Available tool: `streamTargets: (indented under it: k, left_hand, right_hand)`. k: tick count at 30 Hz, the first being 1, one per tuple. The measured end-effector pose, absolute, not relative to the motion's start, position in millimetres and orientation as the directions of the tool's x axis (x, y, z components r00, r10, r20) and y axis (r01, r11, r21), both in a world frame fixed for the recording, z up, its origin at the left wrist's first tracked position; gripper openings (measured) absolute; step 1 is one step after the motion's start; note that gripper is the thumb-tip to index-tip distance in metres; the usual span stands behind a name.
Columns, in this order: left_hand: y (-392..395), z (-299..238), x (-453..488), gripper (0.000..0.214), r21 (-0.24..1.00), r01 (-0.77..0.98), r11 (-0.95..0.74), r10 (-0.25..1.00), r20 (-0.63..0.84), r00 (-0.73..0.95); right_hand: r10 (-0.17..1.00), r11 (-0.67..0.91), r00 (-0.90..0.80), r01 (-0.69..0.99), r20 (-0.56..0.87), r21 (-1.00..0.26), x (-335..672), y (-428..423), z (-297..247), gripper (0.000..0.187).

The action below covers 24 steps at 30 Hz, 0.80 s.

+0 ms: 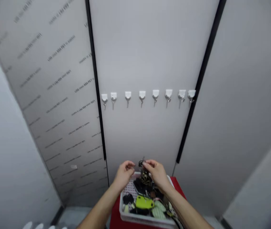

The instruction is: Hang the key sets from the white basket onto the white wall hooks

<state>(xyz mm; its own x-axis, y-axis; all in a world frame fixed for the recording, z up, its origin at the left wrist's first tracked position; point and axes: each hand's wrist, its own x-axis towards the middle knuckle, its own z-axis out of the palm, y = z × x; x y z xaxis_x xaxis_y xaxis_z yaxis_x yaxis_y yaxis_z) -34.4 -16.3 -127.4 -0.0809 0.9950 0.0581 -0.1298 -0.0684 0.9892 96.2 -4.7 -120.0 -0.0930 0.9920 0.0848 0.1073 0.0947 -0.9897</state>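
Right below us we've got a red surface (178,187), peeking out left, right and in front of the white basket (147,218) resting directly on it. Inside that perforated basket we spot a yellow-green item (144,202), a pale green one (159,210) just beside it, and dark pieces (128,199), too blurred to name.

1. Left hand (124,175), between six and seven o'clock — bare and slim-fingered, with a rounded back.
2. Left forearm (102,203), toward seven o'clock — bare, smooth in outline, narrowing handward.
3. Right hand (158,174), near five o'clock: bare, slender-fingered.
4. Right forearm (185,206), toward five: uncovered, tapering alike.
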Motion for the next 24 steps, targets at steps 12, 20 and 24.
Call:
streamTargets:
  k: [12,20,24]
  left_hand:
    - [-6,-42,-82,0.003,0.944,-0.142,-0.297,0.945,0.27,-0.184]
    - [23,37,-130,0.005,0.869,-0.001,-0.496,0.808,0.461,-0.367]
    - [40,57,-140,0.004,0.879,0.058,-0.474,0.773,0.446,-0.451]
  right_hand:
    - [0.882,0.427,-0.325,0.243,0.341,-0.871,32,24,-14,0.017]
    - [0.857,0.444,-0.257,-0.071,0.447,-0.893,-30,43,48,0.008]
    - [0.836,0.519,-0.166,-0.071,0.523,-0.852,-50,59,60,0.008]
